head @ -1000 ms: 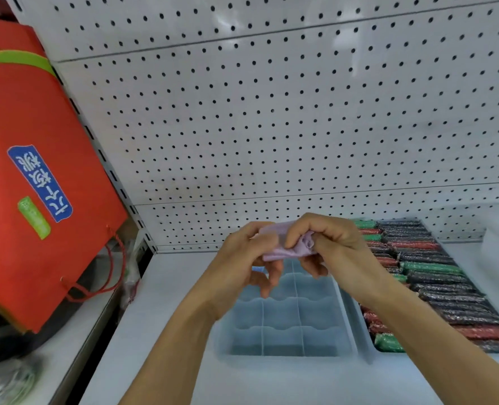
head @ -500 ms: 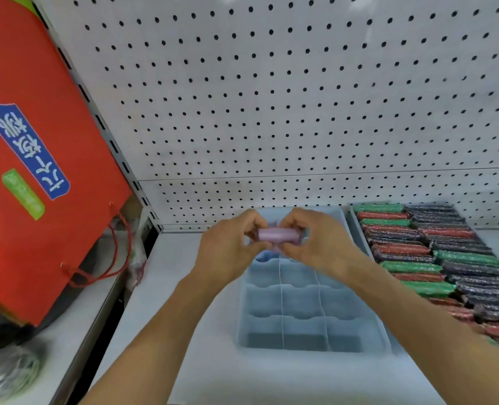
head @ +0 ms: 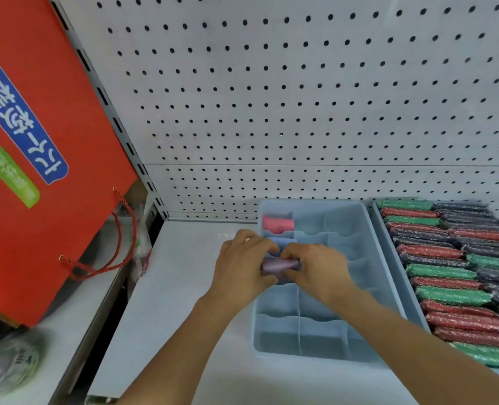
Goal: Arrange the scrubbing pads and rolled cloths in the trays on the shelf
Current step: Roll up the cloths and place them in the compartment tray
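A white pegboard (head: 300,97) backs the shelf (head: 160,302), with a big red paper bag (head: 37,159) leaning at the far left. On the shelf, a tray of scrubbing pads (head: 453,276) sits at the right, packed in rows of green, red and dark pads, and just beside it to the left lies the pale blue divided tray (head: 368,229), most of its compartments bare. In its left column a pink rolled cloth (head: 278,224) fills the farthest compartment and a blue rolled cloth (head: 280,241) lies in the one just nearer. Over the next compartment toward the near side, the left hand (head: 242,267) and the right hand (head: 318,270) each pinch one end of a purple rolled cloth (head: 277,265), fingers curled round it, holding it level and crosswise. The step in hand looks like seating this roll in the third slot of that column. To do it well, the roll should stay tightly wound, so both ends want pressure until it is down between the dividers; it should go in parallel to the two already placed, loose edge tucked underneath if possible, and the fingers should let go only once the walls hold it, or it may spring open.
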{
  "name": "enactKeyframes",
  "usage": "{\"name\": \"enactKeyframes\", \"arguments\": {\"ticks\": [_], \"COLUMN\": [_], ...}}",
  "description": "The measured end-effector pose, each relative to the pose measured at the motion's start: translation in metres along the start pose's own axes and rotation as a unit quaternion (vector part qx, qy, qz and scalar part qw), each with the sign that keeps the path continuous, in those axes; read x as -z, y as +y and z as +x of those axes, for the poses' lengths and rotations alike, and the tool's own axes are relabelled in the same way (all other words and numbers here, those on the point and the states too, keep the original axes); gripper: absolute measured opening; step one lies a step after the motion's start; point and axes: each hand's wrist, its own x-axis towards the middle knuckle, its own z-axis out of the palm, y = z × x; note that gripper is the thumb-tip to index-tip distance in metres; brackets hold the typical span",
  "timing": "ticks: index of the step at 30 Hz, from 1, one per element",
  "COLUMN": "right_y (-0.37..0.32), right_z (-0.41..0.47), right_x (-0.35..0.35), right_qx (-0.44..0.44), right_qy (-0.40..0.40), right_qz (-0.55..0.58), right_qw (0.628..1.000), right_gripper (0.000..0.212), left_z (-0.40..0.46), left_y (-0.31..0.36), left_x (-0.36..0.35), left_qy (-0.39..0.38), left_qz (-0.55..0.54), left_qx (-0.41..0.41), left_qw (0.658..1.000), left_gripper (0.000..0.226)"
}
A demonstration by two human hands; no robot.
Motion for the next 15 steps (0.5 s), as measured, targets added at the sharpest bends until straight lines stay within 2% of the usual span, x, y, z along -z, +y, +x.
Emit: {"name": "enactKeyframes", "arguments": {"ticks": [2, 3, 4, 6, 11, 15], "right_y": [-0.003, -0.004, -0.006, -0.009, -0.019, -0.023], "right_z": [0.003, 0.003, 0.005, 0.007, 0.013, 0.013], "right_x": [0.0, 0.0, -0.001, -0.002, 0.003, 0.019], "right_qx": [0.007, 0.007, 0.006, 0.005, 0.012, 0.02], "right_qy": [-0.012, -0.017, -0.024, -0.039, -0.078, -0.115], "right_qz": [-0.044, -0.062, -0.081, -0.113, -0.122, -0.102], "right_qw": [0.999, 0.998, 0.996, 0.993, 0.989, 0.988], "right_gripper": [0.019, 0.02, 0.019, 0.017, 0.018, 0.016], "left_z": [-0.006, -0.011, -0.016, -0.022, -0.023, -0.025], "left_y": [-0.005, -0.006, -0.007, -0.009, -0.01, -0.006], "left_x": [-0.005, -0.008, -0.012, -0.02, -0.029, -0.031], "left_qy": [0.007, 0.007, 0.006, 0.002, 0.001, 0.031], "left_qz": [-0.125, -0.209, -0.284, -0.362, -0.379, -0.388], "left_qx": [0.03, 0.055, 0.082, 0.12, 0.132, 0.151], "left_qw": [0.992, 0.976, 0.955, 0.924, 0.916, 0.909], "left_gripper": [0.068, 0.075, 0.079, 0.079, 0.077, 0.066]}}
